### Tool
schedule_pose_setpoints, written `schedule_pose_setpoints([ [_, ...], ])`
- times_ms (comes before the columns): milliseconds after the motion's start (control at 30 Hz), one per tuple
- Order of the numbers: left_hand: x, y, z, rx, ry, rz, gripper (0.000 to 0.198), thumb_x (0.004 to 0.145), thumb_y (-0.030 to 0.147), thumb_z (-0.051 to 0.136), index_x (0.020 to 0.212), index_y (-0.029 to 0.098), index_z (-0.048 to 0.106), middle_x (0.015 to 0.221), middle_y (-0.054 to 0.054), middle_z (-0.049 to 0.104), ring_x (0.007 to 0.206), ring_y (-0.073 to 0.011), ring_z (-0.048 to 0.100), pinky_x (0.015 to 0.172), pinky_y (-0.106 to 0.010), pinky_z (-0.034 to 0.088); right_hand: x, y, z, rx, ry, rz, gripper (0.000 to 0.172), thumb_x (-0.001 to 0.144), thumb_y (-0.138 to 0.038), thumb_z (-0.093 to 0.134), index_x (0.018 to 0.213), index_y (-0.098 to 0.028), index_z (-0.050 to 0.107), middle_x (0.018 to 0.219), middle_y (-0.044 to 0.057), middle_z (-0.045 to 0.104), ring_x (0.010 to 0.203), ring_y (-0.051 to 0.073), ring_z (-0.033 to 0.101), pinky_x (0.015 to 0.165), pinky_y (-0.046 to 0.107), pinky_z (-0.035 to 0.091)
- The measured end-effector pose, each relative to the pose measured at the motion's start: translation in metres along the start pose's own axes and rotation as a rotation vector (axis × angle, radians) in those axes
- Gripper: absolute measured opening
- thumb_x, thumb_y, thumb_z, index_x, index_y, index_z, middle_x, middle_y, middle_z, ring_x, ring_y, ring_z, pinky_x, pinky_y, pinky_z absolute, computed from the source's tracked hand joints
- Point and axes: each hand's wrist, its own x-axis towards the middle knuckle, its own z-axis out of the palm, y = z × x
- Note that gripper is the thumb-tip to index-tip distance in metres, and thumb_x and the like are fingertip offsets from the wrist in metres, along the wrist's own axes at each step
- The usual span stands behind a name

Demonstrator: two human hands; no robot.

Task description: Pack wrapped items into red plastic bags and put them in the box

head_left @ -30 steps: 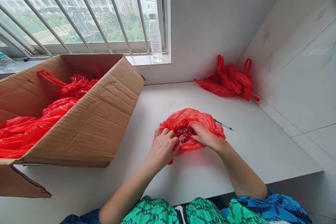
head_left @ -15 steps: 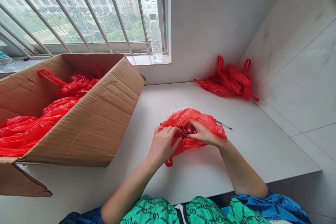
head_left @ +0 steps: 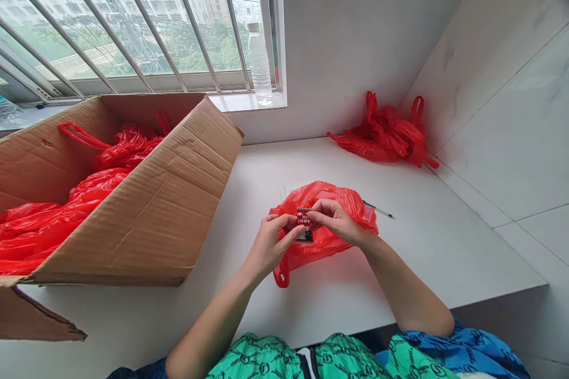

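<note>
1. Here's the small packet (head_left: 306,225), red and black with white lettering, upright, just below centre frame!
2. Right behind it, the red plastic bag (head_left: 326,241), thin and crumpled, spreads across lower centre, one handle (head_left: 281,278) looping out lower left.

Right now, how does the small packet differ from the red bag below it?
The packet is smaller than the red bag. The left hand and right hand hold the packet; the bag lies on the tabletop. The packet has white print; the bag is crinkled, translucent red. Both show red.

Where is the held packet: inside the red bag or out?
Out: left hand and right hand hold the packet, edges visible, over the red bag.
</note>
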Motion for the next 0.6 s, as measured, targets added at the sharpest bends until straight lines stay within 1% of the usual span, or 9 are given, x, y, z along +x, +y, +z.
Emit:
schedule_pose_setpoints([
  [67, -0.0002, -0.0012, -0.0002, 0.010, -0.014, 0.012, 0.029, 0.093, 0.048, 0.056, 0.092, 0.023, 0.071, 0.086, -0.002, 0.073, 0.096, -0.0217, 0.060, 0.097, -0.038, 0.043, 0.0002, 0.0004, -0.0001, 0.006, 0.007, 0.003, 0.037, 0.084, -0.055, 0.069, 0.078, -0.021, 0.058, 0.077, 0.001, 0.068, 0.076, 0.018, 0.067, 0.077, 0.036, 0.057],
  [167, -0.0002, -0.0018, -0.0018, 0.023, -0.060, 0.045, 0.031, 0.094, 0.048, 0.056, 0.084, 0.022, 0.070, 0.082, 0.001, 0.072, 0.080, -0.0164, 0.060, 0.106, -0.040, 0.036, 0.0004, 0.0025, -0.0020, 0.013, -0.008, 0.006, 0.035, 0.085, -0.055, 0.069, 0.079, -0.022, 0.059, 0.080, 0.001, 0.069, 0.078, 0.018, 0.067, 0.078, 0.036, 0.056],
  [267, 0.0000, -0.0003, -0.0039, 0.030, -0.071, 0.069, 0.037, 0.096, 0.048, 0.052, 0.075, 0.020, 0.065, 0.074, 0.003, 0.068, 0.067, -0.0122, 0.054, 0.110, -0.041, 0.031, 0.0004, 0.0019, -0.0016, 0.028, -0.019, -0.015, 0.031, 0.087, -0.053, 0.068, 0.082, -0.023, 0.061, 0.081, 0.001, 0.069, 0.079, 0.018, 0.067, 0.078, 0.035, 0.055],
  [367, 0.0001, 0.0009, -0.0044, 0.048, -0.068, 0.089, 0.038, 0.096, 0.048, 0.052, 0.073, 0.020, 0.064, 0.070, 0.004, 0.065, 0.064, -0.0113, 0.052, 0.111, -0.040, 0.029, 0.0000, -0.0016, 0.0022, 0.022, -0.015, -0.014, 0.032, 0.087, -0.054, 0.066, 0.085, -0.022, 0.061, 0.081, 0.001, 0.067, 0.078, 0.018, 0.066, 0.076, 0.035, 0.054],
  [433, -0.0002, 0.0009, -0.0038, 0.067, -0.073, 0.101, 0.037, 0.095, 0.047, 0.053, 0.073, 0.020, 0.064, 0.070, 0.004, 0.065, 0.063, -0.0108, 0.052, 0.111, -0.041, 0.028, -0.0002, -0.0034, 0.0048, -0.019, -0.004, -0.017, 0.036, 0.088, -0.056, 0.065, 0.081, -0.021, 0.060, 0.076, 0.000, 0.064, 0.072, 0.017, 0.062, 0.071, 0.033, 0.052],
  [533, -0.0008, 0.0001, -0.0028, 0.079, -0.086, 0.115, 0.035, 0.096, 0.046, 0.054, 0.073, 0.020, 0.064, 0.072, 0.005, 0.066, 0.063, -0.0100, 0.052, 0.111, -0.041, 0.027, -0.0003, -0.0036, 0.0071, -0.072, 0.024, -0.042, 0.039, 0.088, -0.056, 0.064, 0.072, -0.020, 0.057, 0.067, -0.002, 0.055, 0.063, 0.014, 0.053, 0.064, 0.031, 0.047],
  [600, -0.0012, -0.0005, -0.0026, 0.079, -0.092, 0.129, 0.035, 0.097, 0.044, 0.053, 0.074, 0.020, 0.063, 0.073, 0.005, 0.067, 0.063, -0.0096, 0.052, 0.112, -0.041, 0.025, -0.0004, -0.0032, 0.0077, -0.067, 0.031, -0.051, 0.040, 0.088, -0.055, 0.064, 0.071, -0.020, 0.056, 0.065, -0.003, 0.053, 0.062, 0.013, 0.051, 0.063, 0.030, 0.045],
])
